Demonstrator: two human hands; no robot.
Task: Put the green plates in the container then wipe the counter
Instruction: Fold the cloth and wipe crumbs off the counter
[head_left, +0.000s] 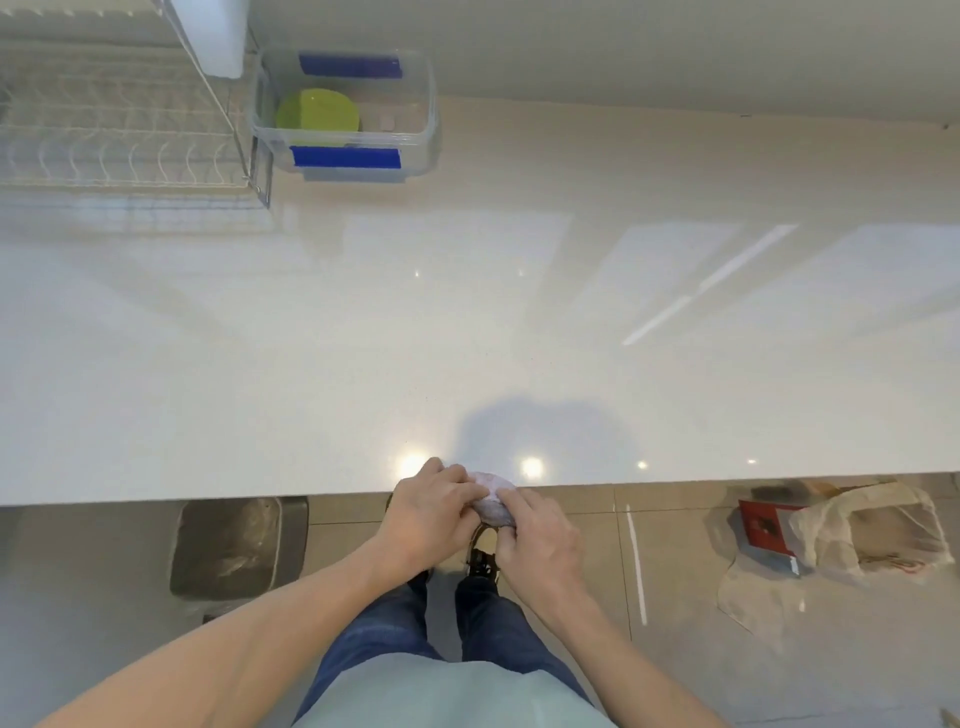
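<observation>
Green plates (318, 117) lie stacked inside a clear plastic container (415, 140) with blue clips, at the far left of the white counter (363, 338). At the counter's near edge, my left hand (426, 514) and my right hand (535, 540) are both closed on a bunched pale purple cloth (491, 496). The cloth sits partly over the counter's edge, mostly hidden between my fingers.
A wire dish rack (119, 135) stands at the far left beside the container. On the floor below the counter are a grey bin (234, 545) at left and a plastic bag with a red box (831, 535) at right.
</observation>
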